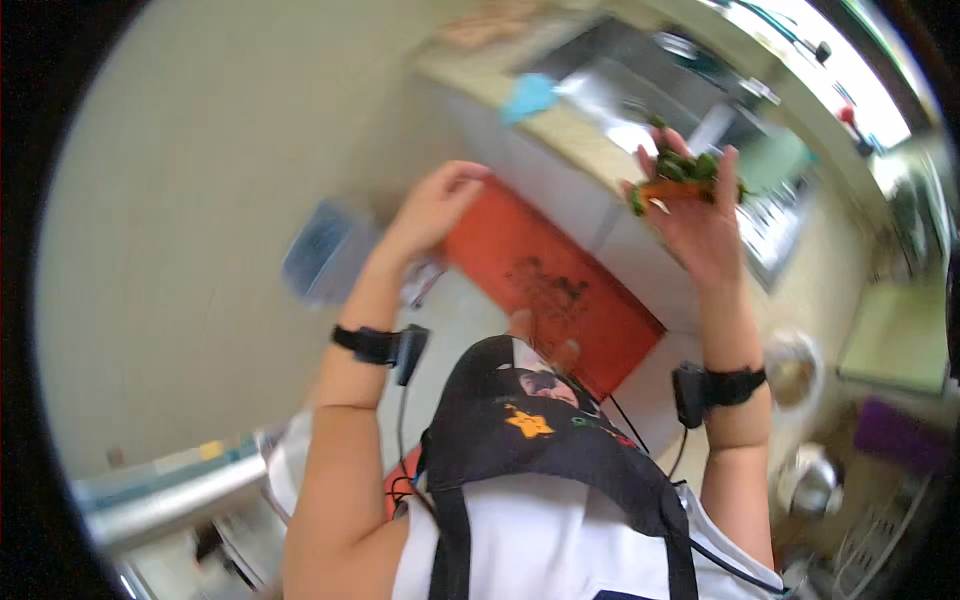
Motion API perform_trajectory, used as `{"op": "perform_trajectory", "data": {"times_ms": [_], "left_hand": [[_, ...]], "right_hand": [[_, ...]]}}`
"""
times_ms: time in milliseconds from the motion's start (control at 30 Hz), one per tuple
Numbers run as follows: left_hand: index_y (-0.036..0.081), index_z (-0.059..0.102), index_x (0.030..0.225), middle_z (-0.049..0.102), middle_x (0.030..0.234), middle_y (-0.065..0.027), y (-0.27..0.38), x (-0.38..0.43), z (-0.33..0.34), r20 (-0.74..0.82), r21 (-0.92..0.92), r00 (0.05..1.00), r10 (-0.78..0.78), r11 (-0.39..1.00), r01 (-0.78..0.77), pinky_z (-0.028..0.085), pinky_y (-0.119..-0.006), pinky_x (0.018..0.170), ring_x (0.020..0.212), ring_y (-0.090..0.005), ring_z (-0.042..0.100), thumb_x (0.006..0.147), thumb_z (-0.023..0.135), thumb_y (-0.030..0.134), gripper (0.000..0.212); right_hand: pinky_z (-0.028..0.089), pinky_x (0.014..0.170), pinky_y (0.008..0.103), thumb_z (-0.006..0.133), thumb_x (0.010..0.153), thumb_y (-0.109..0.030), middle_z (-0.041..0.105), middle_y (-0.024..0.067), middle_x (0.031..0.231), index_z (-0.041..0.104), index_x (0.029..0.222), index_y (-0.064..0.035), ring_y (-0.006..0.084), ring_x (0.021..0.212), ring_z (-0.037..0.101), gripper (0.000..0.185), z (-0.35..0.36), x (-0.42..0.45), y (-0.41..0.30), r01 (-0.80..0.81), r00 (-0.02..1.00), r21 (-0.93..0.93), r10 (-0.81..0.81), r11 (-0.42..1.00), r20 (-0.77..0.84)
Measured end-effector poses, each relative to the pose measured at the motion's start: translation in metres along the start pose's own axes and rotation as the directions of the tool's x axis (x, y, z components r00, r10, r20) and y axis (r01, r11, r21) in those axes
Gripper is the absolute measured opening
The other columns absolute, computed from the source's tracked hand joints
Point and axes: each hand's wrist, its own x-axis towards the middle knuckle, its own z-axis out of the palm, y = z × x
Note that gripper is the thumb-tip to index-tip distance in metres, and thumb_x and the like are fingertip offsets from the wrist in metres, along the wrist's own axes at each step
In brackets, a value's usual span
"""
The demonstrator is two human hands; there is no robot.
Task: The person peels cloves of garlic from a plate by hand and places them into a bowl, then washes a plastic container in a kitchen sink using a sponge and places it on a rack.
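My right hand [701, 240] is raised beside the counter edge near the sink. Dark green leafy pieces and an orange strip, together a bunch of vegetable scraps [686, 171], lie across its spread fingers. What the orange part is, I cannot tell. My left hand [439, 202] is over the far end of a red floor mat [555, 277], fingers loosely bent, with nothing visible in them. Just left of that forearm stands a bluish translucent bin [322, 251], blurred. A black strap with a small device sits on each forearm.
Ahead, a metal sink [622, 90] is set into the beige counter [480, 79]. A light blue cloth [529, 97] hangs at its edge. To the right are a pale green board [896, 334], a round bowl [795, 367], a shiny metal vessel [814, 480] and a purple object [896, 435].
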Motion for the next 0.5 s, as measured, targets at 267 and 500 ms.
{"op": "perform_trajectory", "data": {"times_ms": [267, 500], "left_hand": [[0.007, 0.053, 0.116, 0.058, 0.106, -0.0022, -0.062, -0.282, -0.055, -0.197, -0.112, 0.929, -0.312, 0.949, 0.295, 0.042, -0.027, 0.085, 0.097, -0.0125, 0.052, 0.089, 0.054, 0.023, 0.031], [0.005, 0.061, 0.105, 0.061, 0.102, -0.0046, -0.163, -0.403, -0.188, -0.421, -0.242, 0.719, -0.553, 0.832, 0.499, 0.043, -0.028, 0.080, 0.090, -0.0140, 0.054, 0.088, 0.054, 0.024, 0.026]], "right_hand": [[0.040, 0.097, 0.0496, 0.034, 0.092, -0.052, 0.045, 0.0095, 0.128, 0.043, 0.124, -0.0022, 0.0249, 0.121, 0.042, 0.060, 0.094, -0.032, 0.154, -0.425, 0.899, -0.104, 0.433, 0.899, 0.070], [0.041, 0.096, 0.0496, 0.035, 0.091, -0.052, 0.048, 0.0075, 0.124, 0.046, 0.121, -0.0032, 0.0234, 0.117, 0.044, 0.058, 0.177, 0.058, 0.318, -0.626, 0.771, -0.150, 0.637, 0.765, 0.026]]}}
